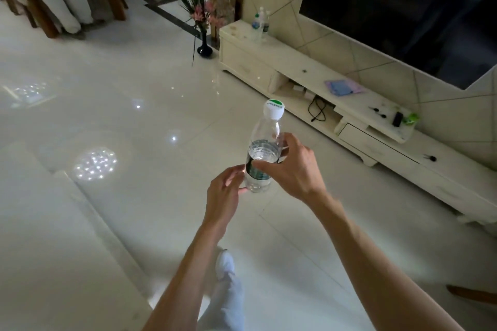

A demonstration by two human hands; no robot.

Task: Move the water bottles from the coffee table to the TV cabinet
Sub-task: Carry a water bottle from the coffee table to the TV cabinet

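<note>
Glossy tiled floor (134,121), right hand (293,169) gripping water bottle (262,158) upright, left hand (224,191) open beside its base, two bottles (259,24) on TV cabinet (301,67)

Two water bottles (260,25) stand on the TV cabinet's (295,64) upper-centre end; a vase (204,47) sits on the floor left of it.

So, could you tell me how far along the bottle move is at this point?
Two water bottles already stand at the far end of the TV cabinet. Another bottle is in hand: the right hand grips its middle while the left hand touches its base, out over the floor. It is not yet on the cabinet. The coffee table edge in view shows no bottles; the rest is out of frame.
</note>
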